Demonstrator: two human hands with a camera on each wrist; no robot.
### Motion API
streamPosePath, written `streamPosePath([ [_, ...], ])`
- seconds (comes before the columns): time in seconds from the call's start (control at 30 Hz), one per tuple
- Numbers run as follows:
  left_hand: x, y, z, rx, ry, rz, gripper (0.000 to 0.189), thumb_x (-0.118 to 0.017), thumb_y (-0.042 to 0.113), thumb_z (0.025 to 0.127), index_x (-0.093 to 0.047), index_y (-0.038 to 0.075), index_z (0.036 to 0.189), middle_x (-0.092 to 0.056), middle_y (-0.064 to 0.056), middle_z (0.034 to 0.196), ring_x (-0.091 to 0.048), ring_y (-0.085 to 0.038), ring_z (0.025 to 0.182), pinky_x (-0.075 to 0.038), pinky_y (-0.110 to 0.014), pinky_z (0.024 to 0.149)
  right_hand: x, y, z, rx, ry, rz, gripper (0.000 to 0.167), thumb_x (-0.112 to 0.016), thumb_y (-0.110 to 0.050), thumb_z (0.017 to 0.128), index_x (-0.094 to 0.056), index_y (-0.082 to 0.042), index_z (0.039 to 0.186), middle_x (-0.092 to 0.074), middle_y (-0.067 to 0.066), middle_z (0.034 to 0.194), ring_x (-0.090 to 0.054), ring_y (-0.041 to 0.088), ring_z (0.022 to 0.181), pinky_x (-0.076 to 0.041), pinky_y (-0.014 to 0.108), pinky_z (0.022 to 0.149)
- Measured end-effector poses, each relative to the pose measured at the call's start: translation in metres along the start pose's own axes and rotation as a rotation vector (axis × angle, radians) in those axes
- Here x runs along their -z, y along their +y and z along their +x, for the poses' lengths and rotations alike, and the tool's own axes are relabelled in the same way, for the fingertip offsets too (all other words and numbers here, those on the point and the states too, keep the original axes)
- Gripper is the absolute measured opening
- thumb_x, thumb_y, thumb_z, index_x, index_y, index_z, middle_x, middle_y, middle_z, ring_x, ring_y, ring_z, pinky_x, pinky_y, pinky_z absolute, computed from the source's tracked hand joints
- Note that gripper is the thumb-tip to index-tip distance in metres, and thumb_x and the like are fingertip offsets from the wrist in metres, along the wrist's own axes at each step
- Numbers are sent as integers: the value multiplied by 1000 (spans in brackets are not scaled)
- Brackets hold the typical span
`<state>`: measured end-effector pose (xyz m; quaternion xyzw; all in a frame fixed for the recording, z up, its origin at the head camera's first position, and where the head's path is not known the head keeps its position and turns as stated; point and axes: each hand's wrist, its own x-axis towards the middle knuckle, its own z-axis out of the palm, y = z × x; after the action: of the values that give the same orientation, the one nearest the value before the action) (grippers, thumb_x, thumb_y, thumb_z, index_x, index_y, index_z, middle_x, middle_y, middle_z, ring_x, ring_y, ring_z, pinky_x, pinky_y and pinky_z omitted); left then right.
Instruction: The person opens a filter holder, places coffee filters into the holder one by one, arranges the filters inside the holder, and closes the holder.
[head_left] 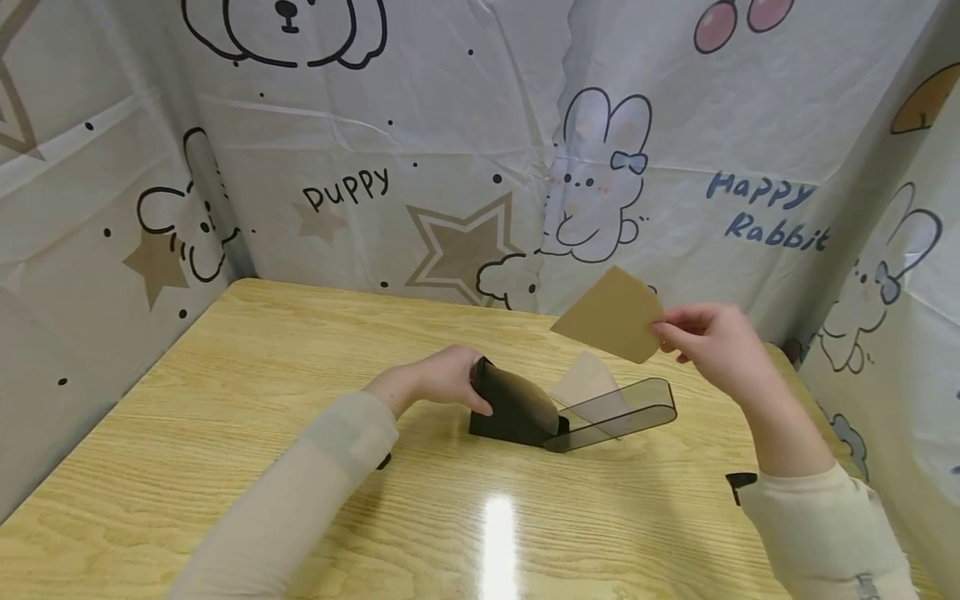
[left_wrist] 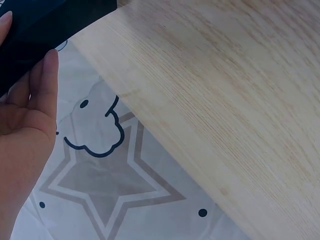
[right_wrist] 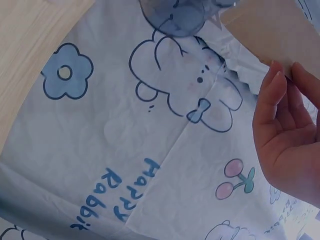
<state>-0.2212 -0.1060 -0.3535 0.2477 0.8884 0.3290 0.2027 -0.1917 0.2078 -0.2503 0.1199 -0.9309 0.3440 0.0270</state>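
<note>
My left hand (head_left: 446, 379) grips the back end of a black filter holder (head_left: 506, 417) on the table, thumb on the near side. Its smoky see-through cover (head_left: 652, 414) is swung out to the right. Raised above that cover, my right hand (head_left: 716, 342) pinches a brown coffee filter paper (head_left: 611, 317) by its right edge, between thumb and fingers. A paler paper (head_left: 585, 379) shows behind the cover, partly seen through it; whether it touches the holder I cannot tell. In the left wrist view, fingers (left_wrist: 47, 82) lie along the dark holder (left_wrist: 60, 25).
The wooden table (head_left: 300, 350) ends at a hanging cloth (head_left: 450, 108) with cartoon prints at the back and both sides. Small dark pieces show beside each sleeve, one by the right cuff (head_left: 741, 483).
</note>
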Motion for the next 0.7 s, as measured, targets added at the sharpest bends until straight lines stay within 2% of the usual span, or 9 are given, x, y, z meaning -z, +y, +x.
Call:
streamPosePath([
  [0.3, -1, -1, 2, -11, 5, 19, 32, -79, 14, 74, -49, 14, 66, -47, 6, 60, -40, -7, 56, -37, -20, 56, -19, -11, -2, 6, -83, 4, 23, -60, -16, 92, -67, 4, 102, -66, 10, 83, -55, 6, 70, -49, 23, 62],
  [0.43, -1, -2, 2, -11, 3, 19, 32, -79, 15, 74, -48, 14, 65, -46, 6, 60, -39, -7, 56, -36, -20, 56, -26, -13, -2, -7, -108, -1, 22, -60, -16, 91, -68, 1, 102, -66, 11, 85, -55, 11, 71, -49, 25, 61],
  [0.7, -1, -2, 2, -23, 4, 18, 28, -79, 14, 74, -52, 13, 67, -50, 7, 61, -41, -7, 57, -38, -20, 57, -42, -16, -1, 22, -124, -2, 17, -63, -16, 89, -70, -1, 94, -63, 4, 74, -51, 13, 65, -45, 25, 58],
])
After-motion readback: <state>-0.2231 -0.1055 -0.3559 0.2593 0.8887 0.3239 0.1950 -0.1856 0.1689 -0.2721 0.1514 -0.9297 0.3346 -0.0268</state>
